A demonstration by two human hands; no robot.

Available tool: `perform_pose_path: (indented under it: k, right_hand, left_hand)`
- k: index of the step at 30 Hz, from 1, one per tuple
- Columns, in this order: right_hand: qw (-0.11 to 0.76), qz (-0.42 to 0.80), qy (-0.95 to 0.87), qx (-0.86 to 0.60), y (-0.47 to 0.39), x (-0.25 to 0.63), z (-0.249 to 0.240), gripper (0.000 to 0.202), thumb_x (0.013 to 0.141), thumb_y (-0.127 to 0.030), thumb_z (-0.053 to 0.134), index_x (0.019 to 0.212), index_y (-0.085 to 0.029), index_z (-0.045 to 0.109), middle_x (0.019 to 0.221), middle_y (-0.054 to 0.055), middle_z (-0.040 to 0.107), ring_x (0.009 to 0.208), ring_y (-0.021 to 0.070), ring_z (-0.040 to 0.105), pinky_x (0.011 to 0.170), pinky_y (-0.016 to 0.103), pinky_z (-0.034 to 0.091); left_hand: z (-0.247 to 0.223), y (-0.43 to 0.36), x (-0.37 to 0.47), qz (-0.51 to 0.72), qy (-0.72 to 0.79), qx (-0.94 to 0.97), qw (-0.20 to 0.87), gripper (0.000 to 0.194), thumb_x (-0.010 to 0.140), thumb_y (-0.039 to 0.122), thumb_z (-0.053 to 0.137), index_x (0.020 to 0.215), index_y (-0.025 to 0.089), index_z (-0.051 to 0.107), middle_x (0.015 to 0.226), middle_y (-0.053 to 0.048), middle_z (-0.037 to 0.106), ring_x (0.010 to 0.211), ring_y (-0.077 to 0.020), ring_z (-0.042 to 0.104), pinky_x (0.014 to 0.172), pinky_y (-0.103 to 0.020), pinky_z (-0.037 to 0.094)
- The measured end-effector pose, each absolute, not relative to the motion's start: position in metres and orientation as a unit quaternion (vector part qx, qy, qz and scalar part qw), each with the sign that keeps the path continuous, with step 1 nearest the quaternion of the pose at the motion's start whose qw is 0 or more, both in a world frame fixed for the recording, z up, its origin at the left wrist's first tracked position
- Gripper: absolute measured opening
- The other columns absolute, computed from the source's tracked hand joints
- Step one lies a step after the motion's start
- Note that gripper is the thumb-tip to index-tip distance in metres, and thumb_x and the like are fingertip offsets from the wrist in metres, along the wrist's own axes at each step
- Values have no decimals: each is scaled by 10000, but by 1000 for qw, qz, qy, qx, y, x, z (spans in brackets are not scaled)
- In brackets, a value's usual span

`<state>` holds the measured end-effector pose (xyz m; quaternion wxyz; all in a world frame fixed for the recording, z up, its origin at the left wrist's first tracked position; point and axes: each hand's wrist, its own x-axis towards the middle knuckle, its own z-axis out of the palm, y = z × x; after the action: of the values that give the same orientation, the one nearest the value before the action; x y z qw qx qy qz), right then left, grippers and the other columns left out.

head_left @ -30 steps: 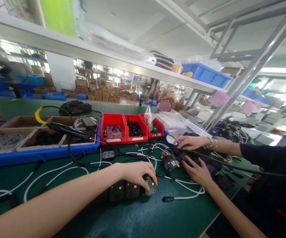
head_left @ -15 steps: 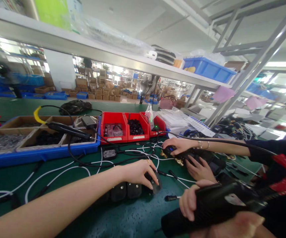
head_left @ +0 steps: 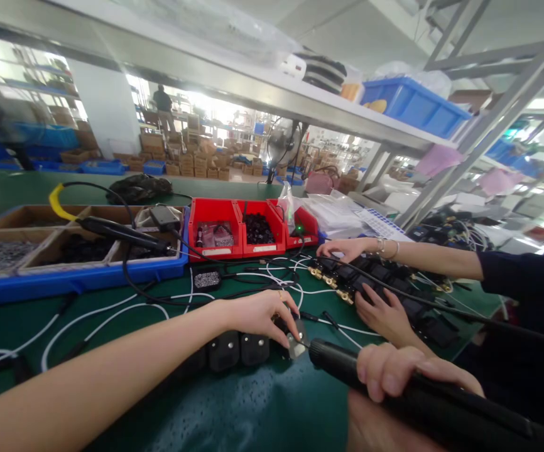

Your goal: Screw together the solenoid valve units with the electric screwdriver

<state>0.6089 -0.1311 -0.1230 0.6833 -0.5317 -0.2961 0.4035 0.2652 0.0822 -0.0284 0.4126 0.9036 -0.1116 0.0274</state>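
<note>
My left hand [head_left: 260, 319] grips a small black housing with a shiny metal face [head_left: 296, 346] at the bench's middle, thumb and fingers closed around it. Several similar black housings [head_left: 254, 349] stand in a row just left of it, partly behind my forearm. In my right hand [head_left: 394, 373] is a black electric screwdriver [head_left: 342, 361], its fat body running off the lower right. Its thin bit points left and reaches the metal face beside my left fingertips; whether it sits in a screw is too small to tell.
A co-worker's hands [head_left: 382, 314] handle black units with brass fittings [head_left: 342, 295] at the right. Red bins [head_left: 215, 251] and a blue divided tray [head_left: 78, 282] stand behind, with another screwdriver [head_left: 121, 233] lying across the tray. White cables [head_left: 107, 317] wind over the green bench.
My right hand has swung the screwdriver's front up and left, bringing its bit to the housing. My left hand stays on the housing. The co-worker's far hand has shifted slightly.
</note>
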Motion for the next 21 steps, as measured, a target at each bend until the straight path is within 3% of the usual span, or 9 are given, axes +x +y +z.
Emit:
perform_pose_path:
  k: [14,21]
  right_hand:
    - [702,508,-217,-449,-135,622,-135,524,953,-609,505,1237,-173,567,1231,108,564,1099,228,563,963,428,476]
    - [670,542,-248,-442,-106,615,-111,422,961,-480,576,1209,-139,574,1256,114,554,1138,245,560,974,463,495]
  left_hand:
    - [-33,84,268,20,-118,903,413,202,772,269,810,972,259,779,1122,-41,673,1154,-186,579,987,-243,435]
    - [-29,83,268,18,-112,906,409,196,775,260,807,969,250,779,1110,-42,680,1138,-183,583,997,-246,430]
